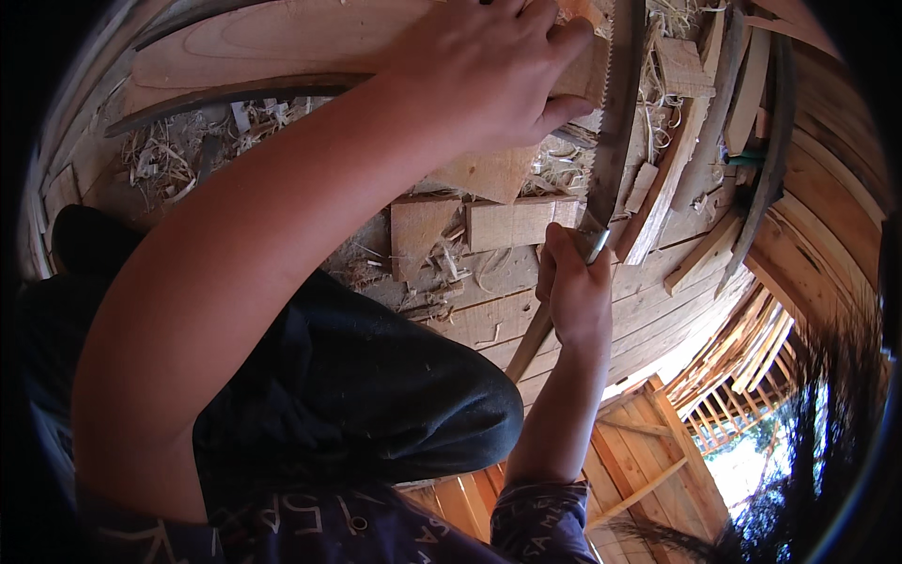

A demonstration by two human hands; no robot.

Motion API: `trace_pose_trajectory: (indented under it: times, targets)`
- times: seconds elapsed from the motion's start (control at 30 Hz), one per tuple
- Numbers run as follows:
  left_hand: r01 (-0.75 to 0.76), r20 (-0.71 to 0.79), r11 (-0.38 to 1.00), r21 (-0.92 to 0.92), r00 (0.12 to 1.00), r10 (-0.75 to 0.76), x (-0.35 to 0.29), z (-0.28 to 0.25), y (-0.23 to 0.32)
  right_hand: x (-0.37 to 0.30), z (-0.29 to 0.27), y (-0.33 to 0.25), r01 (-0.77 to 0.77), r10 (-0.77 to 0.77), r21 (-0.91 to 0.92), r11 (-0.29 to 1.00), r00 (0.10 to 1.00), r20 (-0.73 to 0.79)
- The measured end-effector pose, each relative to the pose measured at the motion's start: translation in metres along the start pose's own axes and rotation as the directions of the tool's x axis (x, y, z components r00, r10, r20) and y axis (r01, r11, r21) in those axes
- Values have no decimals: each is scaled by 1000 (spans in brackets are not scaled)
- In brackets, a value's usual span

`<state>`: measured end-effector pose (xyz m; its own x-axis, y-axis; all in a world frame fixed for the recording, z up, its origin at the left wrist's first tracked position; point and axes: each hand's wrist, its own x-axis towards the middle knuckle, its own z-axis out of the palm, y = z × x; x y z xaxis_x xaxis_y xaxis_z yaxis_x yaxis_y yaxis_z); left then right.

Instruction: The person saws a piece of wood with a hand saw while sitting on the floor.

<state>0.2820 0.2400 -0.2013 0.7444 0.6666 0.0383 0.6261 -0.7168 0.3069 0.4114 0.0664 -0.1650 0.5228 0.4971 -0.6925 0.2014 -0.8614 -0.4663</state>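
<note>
My right hand (576,291) is closed round the handle of a handsaw near its metal fitting. The toothed saw blade (617,122) runs up from that hand to the top edge of the view. Across from it, my left hand (498,70) presses on a pale wooden board (587,66) beside the teeth, thumb apart from the index finger. Some of its fingertips are cut off by the top edge. Below the left hand lie small wooden blocks (512,226) and another board piece (484,174).
Curly wood shavings (160,160) litter the plank floor (498,320). A long curved-looking plank (254,47) lies at the upper left. Wooden strips (667,179) lie right of the saw. My bent knee (470,404) is close below the blocks. Stacked slats (742,348) stand at the lower right.
</note>
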Motion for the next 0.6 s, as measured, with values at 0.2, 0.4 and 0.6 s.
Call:
trace_pose_trajectory:
  times: [0.2, 0.4, 0.6]
  targets:
    - [-25, -112, 999, 38, 993, 29, 6, 31, -5, 3, -4, -3, -55, 55, -27, 998, 998, -28]
    - [-7, 60, 999, -53, 998, 10, 4, -6, 3, 16, -10, -21, -24, 25, -50, 998, 999, 38]
    - [16, 47, 998, -60, 999, -13, 2, 3, -1, -6, -4, 8, -87, 87, 48, 995, 996, -8]
